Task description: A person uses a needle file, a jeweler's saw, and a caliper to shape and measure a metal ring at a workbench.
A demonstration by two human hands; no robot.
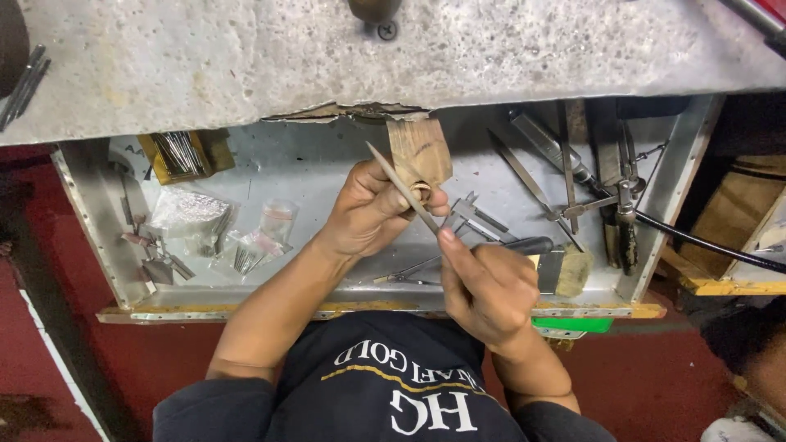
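Over metal drawer point(327, 164), left hand point(368, 209) pinching ring point(421, 192), right hand point(483, 290) angling file point(401, 187)

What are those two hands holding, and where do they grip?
Left hand pinches a small gold ring against the wooden bench peg; right hand grips a thin metal file by its lower end.

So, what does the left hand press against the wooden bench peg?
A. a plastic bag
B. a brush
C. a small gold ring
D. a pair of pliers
C: the left hand pinches a small gold ring against the wooden bench peg, while the right hand holds a thin file on it.
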